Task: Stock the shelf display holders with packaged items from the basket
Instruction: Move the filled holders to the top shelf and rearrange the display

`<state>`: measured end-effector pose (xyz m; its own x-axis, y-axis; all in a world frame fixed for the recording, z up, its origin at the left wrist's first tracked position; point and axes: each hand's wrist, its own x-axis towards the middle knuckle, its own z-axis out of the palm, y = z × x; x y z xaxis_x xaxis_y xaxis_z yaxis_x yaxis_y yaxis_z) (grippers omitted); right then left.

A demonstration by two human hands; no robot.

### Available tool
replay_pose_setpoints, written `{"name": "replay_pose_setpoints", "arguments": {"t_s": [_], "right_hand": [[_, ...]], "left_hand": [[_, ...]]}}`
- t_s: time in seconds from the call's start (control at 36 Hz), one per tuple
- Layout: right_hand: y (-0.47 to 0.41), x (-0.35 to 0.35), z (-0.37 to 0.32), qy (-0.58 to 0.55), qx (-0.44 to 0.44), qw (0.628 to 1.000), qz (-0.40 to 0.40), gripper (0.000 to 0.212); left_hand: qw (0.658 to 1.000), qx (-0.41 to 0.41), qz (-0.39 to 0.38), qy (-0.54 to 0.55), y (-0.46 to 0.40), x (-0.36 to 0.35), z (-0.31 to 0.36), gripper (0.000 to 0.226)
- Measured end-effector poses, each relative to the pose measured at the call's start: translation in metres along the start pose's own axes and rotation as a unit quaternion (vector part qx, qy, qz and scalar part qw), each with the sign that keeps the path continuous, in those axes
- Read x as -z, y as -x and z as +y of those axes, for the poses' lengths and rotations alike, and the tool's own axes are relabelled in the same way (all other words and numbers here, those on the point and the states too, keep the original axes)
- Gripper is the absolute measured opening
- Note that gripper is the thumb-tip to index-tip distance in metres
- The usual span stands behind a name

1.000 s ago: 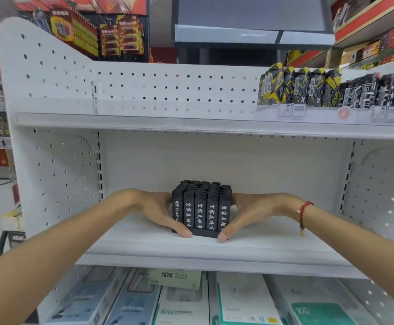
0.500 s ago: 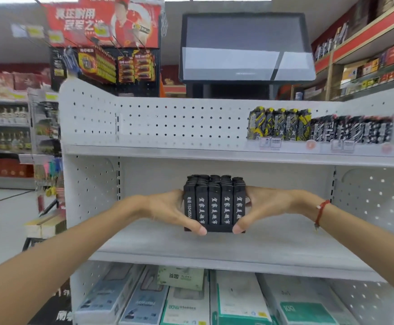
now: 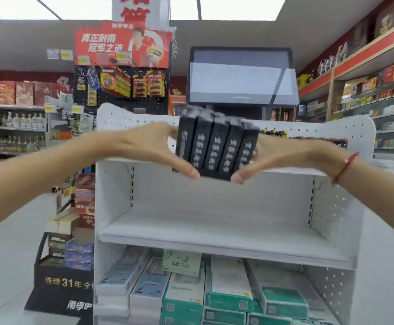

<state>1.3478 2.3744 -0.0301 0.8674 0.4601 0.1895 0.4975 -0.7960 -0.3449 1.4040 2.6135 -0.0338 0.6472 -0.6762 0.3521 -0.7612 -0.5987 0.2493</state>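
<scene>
A black block of lighters with white lettering, standing upright in a black tray, hangs in the air at the height of the top shelf of the white pegboard rack. My left hand presses its left side and my right hand presses its right side, thumbs under the front edge. The block tilts slightly and is blurred by motion. A red cord sits on my right wrist. No basket is in view.
The middle shelf lies bare below the block. Boxed goods fill the bottom shelf. Dark packets line the top shelf's right side. A till screen stands behind the rack; a battery display and stacked cartons stand left.
Both hands lifted the lighter block off the middle shelf and raised it to the level of the top shelf. The view pulled back and upward.
</scene>
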Motion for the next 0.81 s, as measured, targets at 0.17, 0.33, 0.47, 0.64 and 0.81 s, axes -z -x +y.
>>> {"name": "replay_pose_setpoints", "arguments": {"t_s": [0.17, 0.33, 0.47, 0.64, 0.81], "right_hand": [[-0.019, 0.036, -0.008, 0.0, -0.007, 0.998, 0.062, 0.057], [-0.045, 0.037, 0.007, 0.064, 0.024, 0.969, 0.239, 0.126], [-0.068, 0.044, 0.024, 0.152, 0.049, 0.962, 0.222, 0.095], [-0.094, 0.059, 0.042, 0.174, -0.022, 0.976, 0.13, 0.071], [-0.113, 0.067, 0.055, 0.18, -0.085, 0.976, 0.083, 0.063]], "left_hand": [[0.997, -0.028, 0.068, 0.033, -0.02, 0.028, -0.001, 0.034], [0.994, 0.048, 0.093, 0.017, -0.063, 0.029, -0.039, 0.115], [0.996, 0.066, 0.061, 0.028, -0.096, 0.016, -0.061, 0.115], [0.997, 0.058, -0.008, 0.055, -0.129, 0.009, -0.073, 0.062], [0.993, 0.075, -0.08, 0.045, -0.147, 0.008, -0.083, 0.07]]}}
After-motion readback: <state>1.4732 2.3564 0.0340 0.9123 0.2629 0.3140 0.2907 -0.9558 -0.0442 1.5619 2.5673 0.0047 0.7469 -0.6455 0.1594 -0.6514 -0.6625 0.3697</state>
